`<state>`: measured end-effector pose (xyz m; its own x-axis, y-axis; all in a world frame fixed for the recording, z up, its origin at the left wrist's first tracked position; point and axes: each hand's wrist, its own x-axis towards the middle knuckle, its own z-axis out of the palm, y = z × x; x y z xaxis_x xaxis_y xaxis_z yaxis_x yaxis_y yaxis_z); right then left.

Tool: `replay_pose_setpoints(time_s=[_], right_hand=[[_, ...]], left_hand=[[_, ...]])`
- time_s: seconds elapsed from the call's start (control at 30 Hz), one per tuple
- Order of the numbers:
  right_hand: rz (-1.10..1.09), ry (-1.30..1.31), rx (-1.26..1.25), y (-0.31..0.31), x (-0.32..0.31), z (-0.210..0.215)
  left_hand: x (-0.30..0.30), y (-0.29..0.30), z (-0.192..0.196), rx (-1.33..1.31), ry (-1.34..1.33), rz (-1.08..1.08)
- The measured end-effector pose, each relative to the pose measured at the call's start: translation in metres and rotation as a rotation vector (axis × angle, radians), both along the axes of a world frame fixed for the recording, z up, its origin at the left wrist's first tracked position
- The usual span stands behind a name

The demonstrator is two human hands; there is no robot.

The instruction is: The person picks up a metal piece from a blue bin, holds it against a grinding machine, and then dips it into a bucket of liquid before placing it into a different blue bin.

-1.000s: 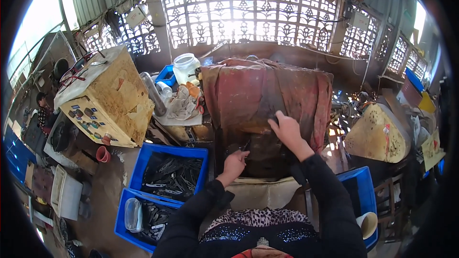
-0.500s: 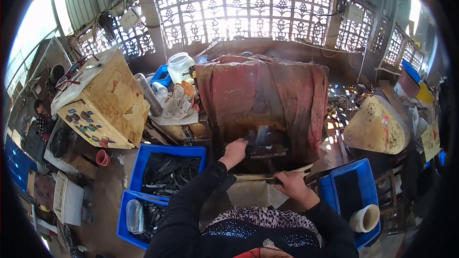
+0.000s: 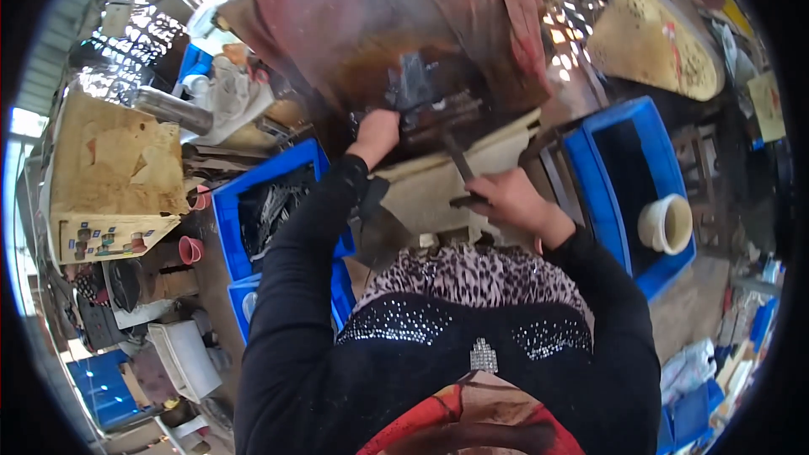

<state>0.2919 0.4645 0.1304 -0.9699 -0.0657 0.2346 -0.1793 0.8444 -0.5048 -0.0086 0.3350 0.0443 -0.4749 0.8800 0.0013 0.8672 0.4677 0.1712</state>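
Note:
My left hand (image 3: pixel 377 136) is closed at the left side of the dark opening under a red cloth cover (image 3: pixel 354 25). What its fingers hold, if anything, is hidden. My right hand (image 3: pixel 510 198), lower and to the right, is wrapped round a dark flat metal bar (image 3: pixel 458 156) that slants up toward the opening. A second short dark piece shows under its fingers; I cannot tell whether it belongs to the bar. Inside the opening, a grey upright metal block (image 3: pixel 413 80) stands above a dark, worn ledge. A pale board edge (image 3: pixel 497 136) runs along the front.
Blue bins (image 3: pixel 221 219) with dark metal pieces stand at my left. At my right a blue bin (image 3: pixel 636 263) carries a cream bucket (image 3: pixel 666 225). A stained yellowish control box (image 3: pixel 118 160) stands far left, and a yellowish triangular guard (image 3: pixel 649 42) far right.
The view has tilted down and turned. My right hand has moved from the front board edge to lower right, and the metal bar now shows in it. My left hand stays at the opening.

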Motion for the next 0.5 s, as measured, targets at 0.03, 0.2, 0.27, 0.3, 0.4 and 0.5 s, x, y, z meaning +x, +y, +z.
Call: replay_pose_setpoints(time_s=[0.03, 0.2, 0.27, 0.3, 0.4, 0.5], right_hand=[[-0.01, -0.02, -0.017, 0.0, 0.001, 0.0], [-0.117, -0.066, -0.402, 0.006, -0.008, -0.004], [-0.276, 0.002, -0.614, 0.005, -0.017, 0.0], [-0.275, 0.002, -0.611, 0.007, -0.022, 0.005], [-0.509, -0.24, -1.332, 0.018, -0.039, 0.025], [-0.441, -0.216, -1.526, 0.03, -0.061, 0.012]], left_hand=[[-0.001, 0.0, -0.004, 0.001, -0.01, -0.001], [0.005, -0.001, -0.024, 0.038, -0.028, -0.032], [0.006, -0.004, -0.026, 0.045, -0.038, 0.0], [0.008, -0.005, -0.028, 0.047, -0.044, 0.016], [0.013, -0.012, -0.032, 0.059, -0.088, 0.026], [0.003, -0.015, -0.033, 0.031, -0.129, 0.065]])
